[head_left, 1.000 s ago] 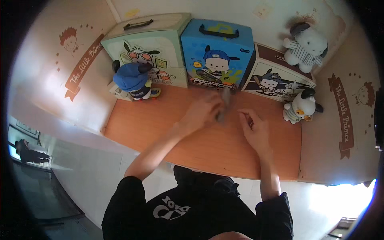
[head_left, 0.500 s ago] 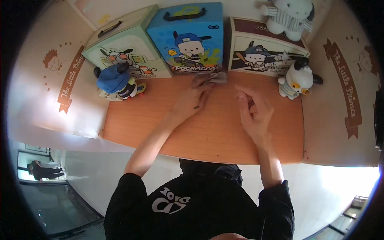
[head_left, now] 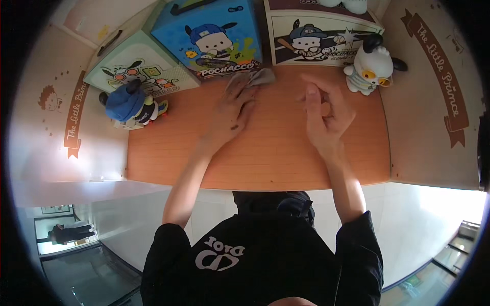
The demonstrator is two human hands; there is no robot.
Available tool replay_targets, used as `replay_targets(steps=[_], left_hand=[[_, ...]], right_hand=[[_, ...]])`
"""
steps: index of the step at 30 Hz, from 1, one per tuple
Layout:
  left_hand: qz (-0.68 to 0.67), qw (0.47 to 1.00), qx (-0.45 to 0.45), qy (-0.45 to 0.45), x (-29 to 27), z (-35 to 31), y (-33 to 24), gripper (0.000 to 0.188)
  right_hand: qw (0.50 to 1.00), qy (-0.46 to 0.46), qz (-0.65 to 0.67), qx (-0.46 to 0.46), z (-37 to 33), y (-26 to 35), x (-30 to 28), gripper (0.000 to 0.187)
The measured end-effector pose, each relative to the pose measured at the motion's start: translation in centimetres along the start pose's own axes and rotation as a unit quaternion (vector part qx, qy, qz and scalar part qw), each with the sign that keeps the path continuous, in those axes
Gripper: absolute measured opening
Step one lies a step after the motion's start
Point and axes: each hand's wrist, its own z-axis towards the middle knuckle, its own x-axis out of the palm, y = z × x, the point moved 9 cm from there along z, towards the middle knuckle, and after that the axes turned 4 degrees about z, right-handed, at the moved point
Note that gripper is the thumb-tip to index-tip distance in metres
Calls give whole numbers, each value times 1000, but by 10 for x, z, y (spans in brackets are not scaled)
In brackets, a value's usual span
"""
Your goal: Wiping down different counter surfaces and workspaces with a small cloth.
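At the back of the wooden desktop, a crumpled grey cloth (head_left: pixel 260 77) lies in front of the blue box. My left hand (head_left: pixel 234 109) bears down on it, fingers spread over and gripping its left part; a dark mark shows on the hand near the wrist. To the right, my right hand (head_left: pixel 329 112) hovers low above the wood with nothing visible in it. Its thumb and index finger point forward, a little apart, and the other fingers curl loosely.
Along the back stand a pale green box (head_left: pixel 138 66), a blue box (head_left: pixel 209 43) and a brown-and-cream box (head_left: pixel 316 43). A blue-capped dog figure (head_left: pixel 127 104) sits at left, a white dog figure (head_left: pixel 370 69) at right. Printed side panels (head_left: pixel 434 86) enclose the desktop (head_left: pixel 275 148).
The view has tipped, so the desk and boxes sit higher in the picture. My left hand stays on the cloth and my right hand is still raised beside it.
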Motion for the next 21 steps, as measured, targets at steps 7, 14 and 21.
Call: replay_targets(steps=[7, 14, 21], left_hand=[[-30, 983, 75, 168, 66, -54, -115, 40], [47, 995, -84, 12, -17, -36, -1, 37], [-15, 991, 53, 125, 37, -83, -100, 40]], right_hand=[[996, -38, 52, -57, -4, 0, 0, 26], [998, -20, 48, -36, -1, 0, 2, 25], [999, 19, -35, -24, 1, -9, 15, 25]])
